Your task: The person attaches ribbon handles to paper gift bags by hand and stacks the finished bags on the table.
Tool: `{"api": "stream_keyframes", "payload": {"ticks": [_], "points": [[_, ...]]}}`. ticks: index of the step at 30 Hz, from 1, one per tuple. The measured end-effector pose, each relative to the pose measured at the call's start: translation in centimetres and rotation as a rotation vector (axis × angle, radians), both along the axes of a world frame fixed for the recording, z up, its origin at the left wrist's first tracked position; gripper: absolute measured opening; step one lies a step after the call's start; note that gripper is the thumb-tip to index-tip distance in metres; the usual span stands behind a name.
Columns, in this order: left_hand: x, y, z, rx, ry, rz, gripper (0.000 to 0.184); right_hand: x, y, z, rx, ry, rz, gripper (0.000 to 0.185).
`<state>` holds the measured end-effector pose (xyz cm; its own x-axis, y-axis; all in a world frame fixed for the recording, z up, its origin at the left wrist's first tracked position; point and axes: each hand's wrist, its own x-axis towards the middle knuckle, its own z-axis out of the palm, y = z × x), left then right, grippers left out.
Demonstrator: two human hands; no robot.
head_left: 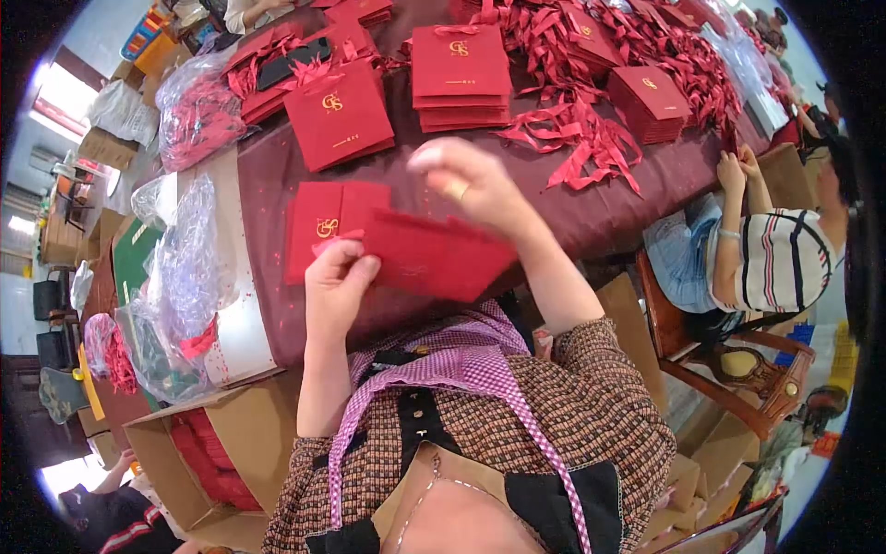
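Note:
My left hand (337,279) pinches the near left edge of a red gift bag (441,260), which lies tilted over the table's front edge. My right hand (472,185), with a ring on one finger, is lifted above that bag and smeared by motion; whether its fingers hold anything cannot be made out. Under and beyond my left hand lies another red bag (312,217) with a gold logo, partly covered. Farther back are a stack of red bags (340,115) and a second stack (460,74), both with gold print.
A heap of red ribbons (591,138) and another bag stack (649,97) lie at the back right. A black phone (293,65) rests on bags at the back left. Clear plastic wrap (189,268) covers the left side. A carton (235,443) stands below. A co-worker in a striped shirt (783,258) sits at right.

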<state>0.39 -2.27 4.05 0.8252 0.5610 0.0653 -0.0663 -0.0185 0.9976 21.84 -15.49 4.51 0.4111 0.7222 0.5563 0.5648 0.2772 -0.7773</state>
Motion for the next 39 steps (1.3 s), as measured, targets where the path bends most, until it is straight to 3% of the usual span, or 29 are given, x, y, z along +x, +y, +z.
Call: {"api": "stream_keyframes", "payload": {"ticks": [2, 4, 7, 9, 16, 21, 23, 24, 26, 30, 39], "points": [[-0.1, 0.7, 0.2, -0.048, 0.009, 0.02, 0.01, 3.4, -0.8, -1.7, -0.082, -0.176, -0.404, 0.023], [0.1, 0.8, 0.2, -0.081, 0.01, 0.026, 0.011, 5.7, -2.3, -3.5, -0.392, -0.452, -0.742, 0.02], [0.7, 0.3, 0.1, -0.14, -0.004, 0.053, 0.018, 7.6, -3.5, -6.3, -0.645, -0.641, -0.818, 0.024], [0.8, 0.3, -0.2, -0.183, 0.004, 0.06, 0.022, 7.6, -3.7, -7.3, -0.653, -0.745, -0.858, 0.023], [0.8, 0.7, -0.2, -0.25, -0.04, 0.045, 0.027, 6.9, -3.4, -6.9, -0.44, -0.683, -0.835, 0.007], [0.7, 0.8, 0.1, -0.256, -0.015, 0.079, 0.032, 3.8, -2.2, -3.9, -0.107, 0.116, -0.393, 0.002], [0.8, 0.7, 0.1, -0.243, -0.001, 0.089, 0.032, -0.2, -1.5, -0.5, -0.145, 0.315, -0.27, 0.013], [0.9, 0.6, 0.2, -0.208, 0.012, 0.101, 0.032, -0.7, -1.2, -0.9, -0.083, 0.15, -0.179, 0.014], [1.2, 0.3, 0.3, -0.173, 0.027, 0.113, 0.031, -3.1, -0.7, 0.0, -0.142, 0.093, -0.087, 0.013], [1.0, 0.3, -0.3, -0.033, 0.05, 0.121, 0.03, -6.1, 1.2, 0.5, -0.103, -0.213, -0.054, 0.015], [1.1, -0.1, 0.1, 0.078, 0.043, 0.109, 0.022, -7.5, 2.3, -0.6, -0.093, -0.322, -0.141, 0.013]]}}
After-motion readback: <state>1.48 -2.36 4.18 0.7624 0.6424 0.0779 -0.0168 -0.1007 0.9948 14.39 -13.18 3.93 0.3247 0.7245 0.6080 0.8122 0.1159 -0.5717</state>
